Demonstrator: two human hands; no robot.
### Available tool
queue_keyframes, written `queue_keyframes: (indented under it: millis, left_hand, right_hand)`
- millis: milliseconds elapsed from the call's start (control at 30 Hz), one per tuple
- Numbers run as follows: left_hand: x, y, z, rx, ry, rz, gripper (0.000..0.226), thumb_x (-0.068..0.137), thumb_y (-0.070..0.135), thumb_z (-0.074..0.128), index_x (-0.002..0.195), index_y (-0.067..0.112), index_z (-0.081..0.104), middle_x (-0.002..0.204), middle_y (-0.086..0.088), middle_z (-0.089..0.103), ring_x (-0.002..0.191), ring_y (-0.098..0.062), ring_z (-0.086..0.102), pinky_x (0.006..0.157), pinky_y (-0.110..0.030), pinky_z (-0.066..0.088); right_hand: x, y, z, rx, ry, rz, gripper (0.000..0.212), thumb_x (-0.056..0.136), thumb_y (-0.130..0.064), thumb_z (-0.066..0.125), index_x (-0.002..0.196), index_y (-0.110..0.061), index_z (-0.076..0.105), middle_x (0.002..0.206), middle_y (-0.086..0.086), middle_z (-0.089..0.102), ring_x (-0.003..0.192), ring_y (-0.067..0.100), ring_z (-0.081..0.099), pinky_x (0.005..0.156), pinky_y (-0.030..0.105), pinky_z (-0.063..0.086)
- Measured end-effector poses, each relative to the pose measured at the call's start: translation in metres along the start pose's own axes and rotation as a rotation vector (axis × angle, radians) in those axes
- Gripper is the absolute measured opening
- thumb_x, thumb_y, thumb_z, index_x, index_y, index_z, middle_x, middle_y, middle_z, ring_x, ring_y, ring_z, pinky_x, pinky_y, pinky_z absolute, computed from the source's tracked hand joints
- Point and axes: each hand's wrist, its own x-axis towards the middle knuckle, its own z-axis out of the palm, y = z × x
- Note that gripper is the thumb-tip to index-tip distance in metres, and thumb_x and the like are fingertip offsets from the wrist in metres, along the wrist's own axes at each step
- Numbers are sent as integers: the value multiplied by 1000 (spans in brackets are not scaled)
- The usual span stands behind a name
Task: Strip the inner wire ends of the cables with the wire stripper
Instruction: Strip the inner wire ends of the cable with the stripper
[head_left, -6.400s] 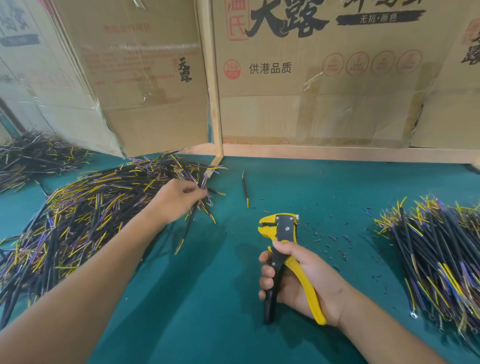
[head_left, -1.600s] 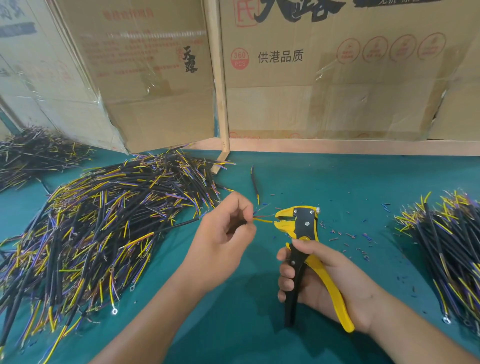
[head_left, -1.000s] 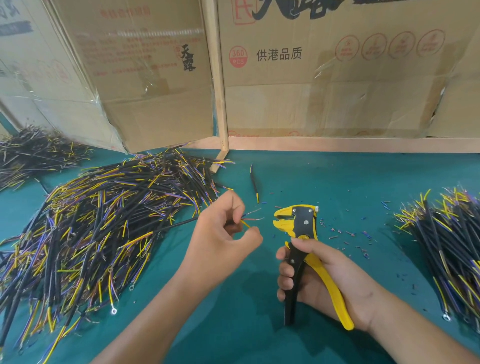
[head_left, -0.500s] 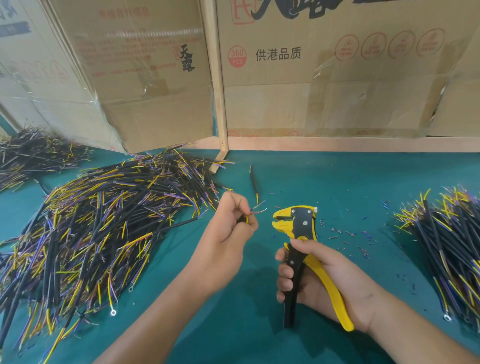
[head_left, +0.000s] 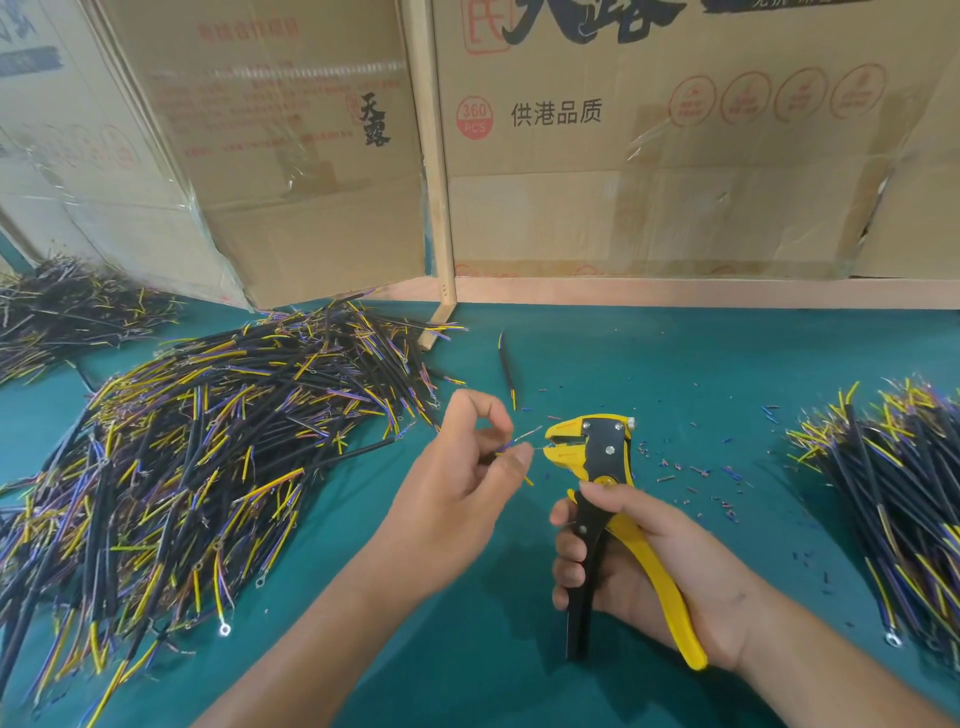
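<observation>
My left hand (head_left: 462, 488) pinches the end of a black cable (head_left: 358, 451) whose body trails left toward the pile. Its thin inner wires (head_left: 524, 439) stick out from my fingertips to the right. One wire tip reaches the jaws of the yellow and black wire stripper (head_left: 597, 452). My right hand (head_left: 649, 566) grips the stripper by its handles, jaws pointing left and standing apart. A short yellow wire end pokes out below my left thumb.
A big pile of black cables with yellow and purple wires (head_left: 182, 457) covers the left of the green table (head_left: 493, 649). Another cable pile (head_left: 893, 499) lies at the right. Insulation scraps (head_left: 696, 473) dot the mat. One loose cable (head_left: 506, 369) lies behind. Cardboard boxes (head_left: 649, 156) stand at the back.
My left hand has moved right and brought the inner wire tips up to the stripper's jaws. The right hand and the stripper have barely shifted.
</observation>
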Motion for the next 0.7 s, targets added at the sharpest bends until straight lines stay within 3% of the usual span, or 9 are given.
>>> queue_keyframes:
  millis: [167,367,467,567,700]
  left_hand:
    - [1,-2,-1,4,-12,1,18,92,24,54,96,32,39,63,17,39,50,-7,31,48,-14,28]
    - [3,-7,-4,6,-39,-9,15,91,31,47,105,30,43,79,8,54,70,-33,41,61,-42,38]
    - [3,-9,-4,-29,-40,-17,8,94,33,47,102,30,48,76,10,52,68,-26,39,59,-34,36]
    - [3,-8,-3,-53,-39,-47,15,93,39,48,102,27,51,78,11,43,71,-32,33,60,-45,32]
    - [2,-9,-4,-40,-55,-66,23,91,42,45,104,25,51,74,17,43,71,-15,36,71,-39,35]
  right_hand:
    - [-2,-1,1,-10,-11,-6,38,82,-38,77,97,-4,66,74,11,51,66,28,52,72,47,51]
    - [3,1,-5,1,-16,5,38,82,-38,77,97,-4,68,73,11,53,65,29,53,72,48,51]
    - [4,1,-8,6,-36,16,37,84,-39,75,97,-5,68,74,11,53,66,29,54,73,48,51]
    - [4,2,-9,7,-48,17,36,86,-38,73,98,-5,68,74,11,53,66,29,54,74,48,50]
    - [3,1,-7,9,-31,9,37,83,-38,76,97,-4,67,74,11,52,66,29,53,73,48,51]
